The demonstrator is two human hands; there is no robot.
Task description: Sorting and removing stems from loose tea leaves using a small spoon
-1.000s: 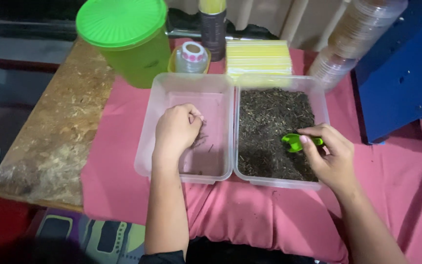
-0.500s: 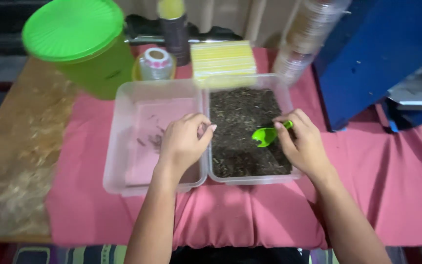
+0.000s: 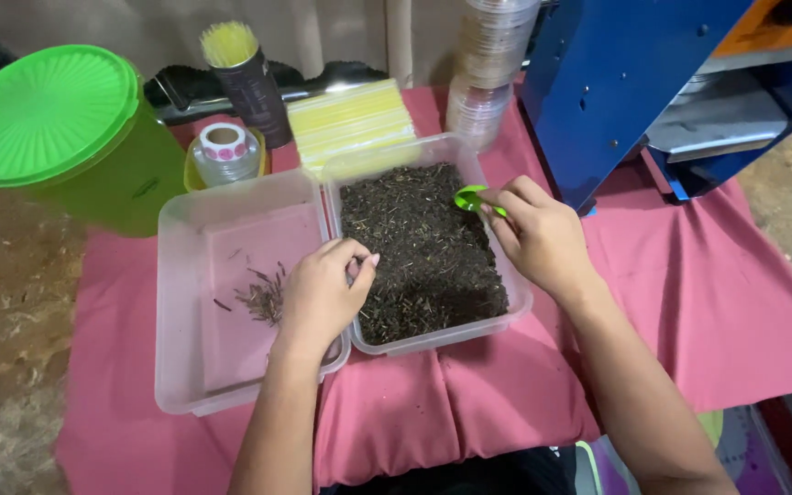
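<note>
Two clear plastic tubs stand side by side on a pink cloth. The right tub (image 3: 517, 302) is full of dark dried leaf bits (image 3: 414, 243). The left tub (image 3: 176, 302) holds only a small pile of twigs (image 3: 261, 298). My left hand (image 3: 321, 291) hovers over the shared edge of the tubs, fingertips pinched together at the dark leaves; whether they hold a twig I cannot tell. My right hand (image 3: 533, 234) grips a small green scoop (image 3: 469, 198) over the far right corner of the full tub.
A green lidded bucket (image 3: 57, 137) stands at the back left. Behind the tubs are a tape roll (image 3: 224, 147), a dark cup of yellow sticks (image 3: 240, 73), a yellow stack (image 3: 350, 119) and stacked clear lids (image 3: 492, 64). A blue machine (image 3: 625, 82) is at the right.
My left hand moved from inside the left tub to the edge of the leaf tub. My right hand carried the green scoop toward the tub's far corner. The camera view swung rightward.
</note>
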